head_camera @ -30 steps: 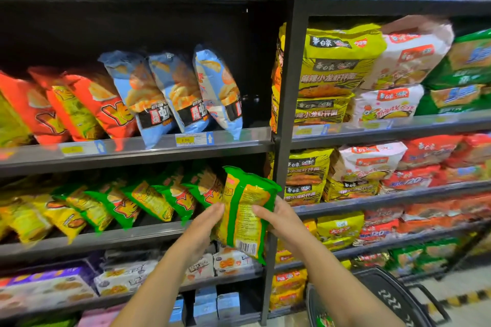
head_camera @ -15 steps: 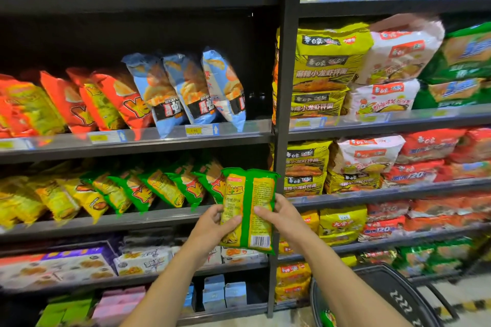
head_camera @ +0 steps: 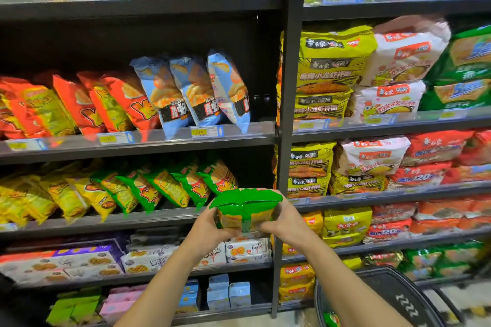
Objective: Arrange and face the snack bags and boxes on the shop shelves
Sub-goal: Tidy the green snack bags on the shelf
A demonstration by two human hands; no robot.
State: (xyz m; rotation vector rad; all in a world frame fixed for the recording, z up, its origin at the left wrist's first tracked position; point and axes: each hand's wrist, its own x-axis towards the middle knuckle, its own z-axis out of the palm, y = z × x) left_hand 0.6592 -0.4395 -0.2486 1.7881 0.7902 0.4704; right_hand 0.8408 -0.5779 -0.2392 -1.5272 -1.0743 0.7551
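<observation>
Setting: black metal shop shelving (head_camera: 285, 87) in two bays, with price tags along its clear front rails.
Upper left shelf: glossy orange-red crisp bags (head_camera: 79, 103) lean in a row, with three pale blue crisp bags (head_camera: 194, 90) just beside them.
Shelf below: a slanting row of green-and-yellow snack bags (head_camera: 164, 186).
Left hand (head_camera: 210, 231): fingers curled on the held bag's lower left edge.
Held bag: a green-topped yellow foil snack bag (head_camera: 247, 210), in the air in front of that shelf's rail. It is near the row's right end and pinched between both hands, its crumpled green top uppermost.
Right hand (head_camera: 289, 223): clamped on the bag's right side.
Right bay: stacked yellow noodle multipacks (head_camera: 329, 66).
Bottom right: a black plastic basket (head_camera: 393, 297).
</observation>
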